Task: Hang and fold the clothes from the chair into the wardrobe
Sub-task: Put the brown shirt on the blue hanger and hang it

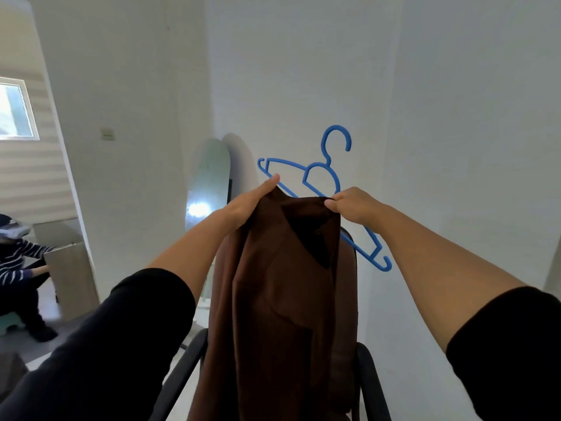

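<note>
Our left hand (249, 202) grips brown jacket (285, 299) shoulder, thumb straight; right hand (353, 206) pinches collar against blue hanger (321, 177).

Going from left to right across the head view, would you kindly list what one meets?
Window → seated person in a striped top → arched mirror → left hand → brown jacket → right hand → blue plastic hanger's lower tip.
</note>
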Demonstrator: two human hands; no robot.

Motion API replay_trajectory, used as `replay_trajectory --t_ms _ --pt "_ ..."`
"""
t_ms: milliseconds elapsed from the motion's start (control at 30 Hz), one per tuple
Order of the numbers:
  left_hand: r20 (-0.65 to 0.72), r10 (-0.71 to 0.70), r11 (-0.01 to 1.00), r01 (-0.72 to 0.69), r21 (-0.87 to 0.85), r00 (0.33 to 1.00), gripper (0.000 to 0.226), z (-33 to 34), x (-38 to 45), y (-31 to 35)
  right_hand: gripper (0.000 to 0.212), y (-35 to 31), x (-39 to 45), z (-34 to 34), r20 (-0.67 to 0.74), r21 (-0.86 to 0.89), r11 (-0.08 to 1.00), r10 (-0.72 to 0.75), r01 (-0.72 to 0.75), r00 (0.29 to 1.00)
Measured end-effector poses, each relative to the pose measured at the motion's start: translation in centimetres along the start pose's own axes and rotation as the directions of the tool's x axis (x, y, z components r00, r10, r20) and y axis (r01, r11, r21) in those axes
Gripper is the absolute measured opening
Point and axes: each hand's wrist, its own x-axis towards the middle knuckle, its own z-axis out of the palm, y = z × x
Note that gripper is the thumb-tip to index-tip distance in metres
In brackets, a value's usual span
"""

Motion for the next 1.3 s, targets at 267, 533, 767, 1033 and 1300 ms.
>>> replay_trajectory --t_ms 267,533,767,1033,1300 --pt "-0.283 -0.01 0.483 0.252 0.838 0.959 0.073 -1.2 0.5 -3.6 0.021 -1.2 0.8 0.4 -0.104 0.144 0.982 0.134 -0.119 0.985" --pt "-0.065 -0.348 0.848 0.344 0.403 0.935 0.027 -2.8 0.5 -2.6 0.019 1.3 1.6 1.3 -0.193 0.129 0.953 0.296 -0.274 0.935" --pt "-0.058 -0.308 0.935 0.291 -0.203 0.949 0.019 -1.9 1.4 -1.1 0.045 2.5 0.9 -0.2 -0.034 0.153 0.988 0.044 -0.039 0.998" --pt "-0.277 -0.283 0.952 0.232 -0.202 0.918 0.017 -1.3 3.3 -3.4 0.034 3.6 0.5 -2.5 -0.1 0.136 0.99 0.049 -0.035 0.994" --pt "-0.379 -0.213 0.976 0.216 -0.036 0.9 0.025 -1.9 4.0 -5.4 0.031 3.1 -1.4 -4.3 0.08 0.076 0.997 -0.008 0.001 0.997"
